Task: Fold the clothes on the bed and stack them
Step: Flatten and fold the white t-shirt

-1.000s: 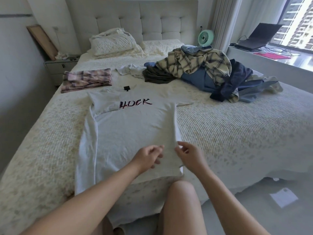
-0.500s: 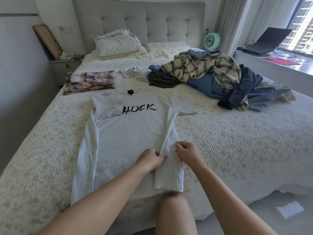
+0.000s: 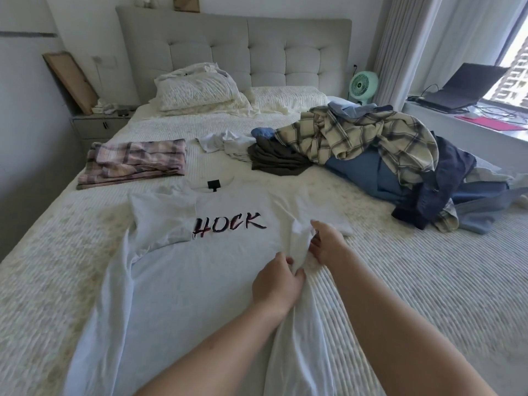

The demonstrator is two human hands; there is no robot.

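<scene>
Both forearms are bare to the hands, left hand (image 3: 275, 284) and right hand (image 3: 328, 242), without sleeves, rings or watch.

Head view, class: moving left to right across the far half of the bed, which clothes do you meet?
Folded pink plaid garment → crumpled white garment → dark olive garment → yellow plaid shirt → navy garment.

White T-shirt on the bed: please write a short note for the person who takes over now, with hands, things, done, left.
Left hand and right hand both pinch the right edge of the white T-shirt, which lies flat, print up.
Done: one folded pink plaid garment lies near the far left side.
Left: fold this shirt, then the unfolded pile at the right, and stack all.
</scene>
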